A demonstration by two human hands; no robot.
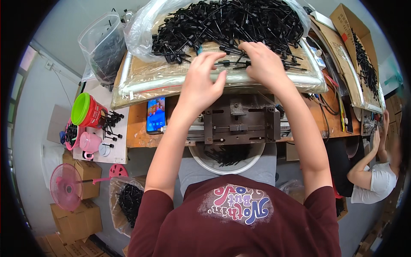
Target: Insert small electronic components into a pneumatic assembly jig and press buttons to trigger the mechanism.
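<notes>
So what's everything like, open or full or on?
Left hand: open, thumb apart
Right hand: at black parts, grip unclear
Phone: screen lit
Wrapped tray: heaped
White basket: holding black parts
Red bucket: open
Rightmost cardboard box: open
Pink fan: spinning unclear

Workbench (136,130): orange-brown wooden top, partly bare at left end. Pale wall (66,36) behind and left of workbench; white power outlet (49,65) mounted on it, thin cord (63,89) hanging below. Farther left of workbench: bright framed opening (29,58); window or door, cannot tell. White-topped side table (119,155) at left end of workbench. Pink fan (65,187) and brown cartons (79,222) left of workbench, nearer viewer. Grey floor (356,231) below workbench level. Light bright, fairly even around workbench.
</notes>
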